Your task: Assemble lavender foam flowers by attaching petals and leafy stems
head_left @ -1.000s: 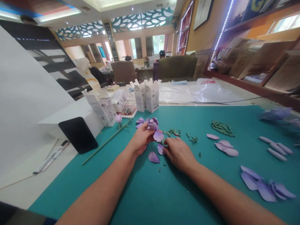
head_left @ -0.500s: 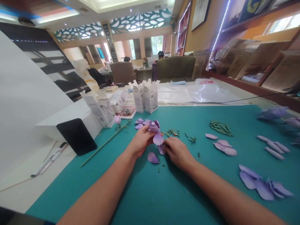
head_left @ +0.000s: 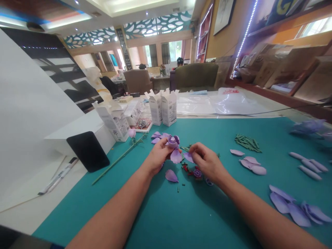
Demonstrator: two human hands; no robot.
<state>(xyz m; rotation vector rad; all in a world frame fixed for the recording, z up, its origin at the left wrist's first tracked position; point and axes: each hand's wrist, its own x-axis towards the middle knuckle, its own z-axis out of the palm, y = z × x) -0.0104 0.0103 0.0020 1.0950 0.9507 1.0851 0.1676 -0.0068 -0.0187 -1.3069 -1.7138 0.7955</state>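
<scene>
My left hand (head_left: 158,155) is closed around a partly built purple toy flower (head_left: 174,147), with one large petal hanging downward. Just to its right, my right hand (head_left: 206,160) pinches a loose purple petal (head_left: 188,157) between thumb and fingers, apart from the flower. On the green mat (head_left: 160,218) below the hands lies another single petal (head_left: 171,175). Small red, green and purple pieces (head_left: 193,171) lie under and beside my right hand, partly hidden by it. More purple petals (head_left: 157,136) rest behind my left hand.
A pink rosebud on a long green stem (head_left: 116,162) lies left, near a black tablet-like slab (head_left: 88,151). White cartons (head_left: 169,109) stand behind. To the right are green stem pieces (head_left: 247,143), pale petals (head_left: 251,164), lilac rods (head_left: 308,165) and purple petals (head_left: 298,205). Two people sit far back.
My right hand has drawn away from the flower, up and to the right, with the petal in its fingers. Small red and purple pieces now show beneath it.
</scene>
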